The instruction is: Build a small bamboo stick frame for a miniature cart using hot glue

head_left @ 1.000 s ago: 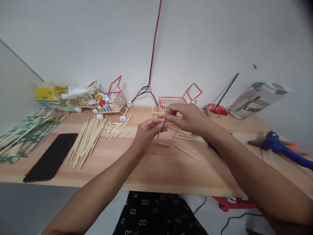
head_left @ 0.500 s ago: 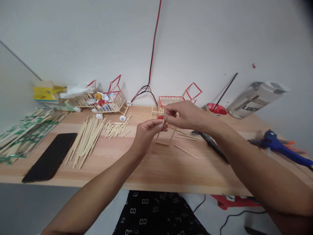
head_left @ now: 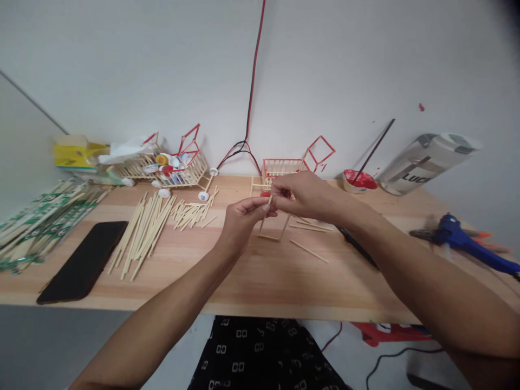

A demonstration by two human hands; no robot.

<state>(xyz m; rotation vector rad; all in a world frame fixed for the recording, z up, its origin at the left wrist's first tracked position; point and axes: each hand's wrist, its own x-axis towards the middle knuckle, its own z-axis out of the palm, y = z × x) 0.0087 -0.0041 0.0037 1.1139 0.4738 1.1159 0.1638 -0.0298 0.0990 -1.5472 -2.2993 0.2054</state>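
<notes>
Over the middle of the desk, a small rectangular frame of thin wooden sticks (head_left: 268, 238) hangs from my fingertips. My left hand (head_left: 242, 221) is closed, pinching the frame's upper left corner between thumb and fingers. Right beside it, my right hand (head_left: 305, 194) is closed with its fingertips at the same upper edge; its fingers partly hide what they grip. Behind my hands stands a small stick-built cart (head_left: 283, 161) with a red-painted rim and handle, partly covered by my right hand. A red bottle cap (head_left: 265, 194) shows just behind my fingertips.
Loose sticks (head_left: 140, 233) and short pieces (head_left: 193, 214) lie left, past a black phone (head_left: 83, 261). Another stick cart (head_left: 189, 168) holds bottle caps. To the right are a cup of red paint (head_left: 359, 184) with a brush, a cylinder (head_left: 426, 165) and a blue glue gun (head_left: 467, 244).
My right hand has shifted slightly down and left, closer against the left fingertips. The stick frame has barely moved.
</notes>
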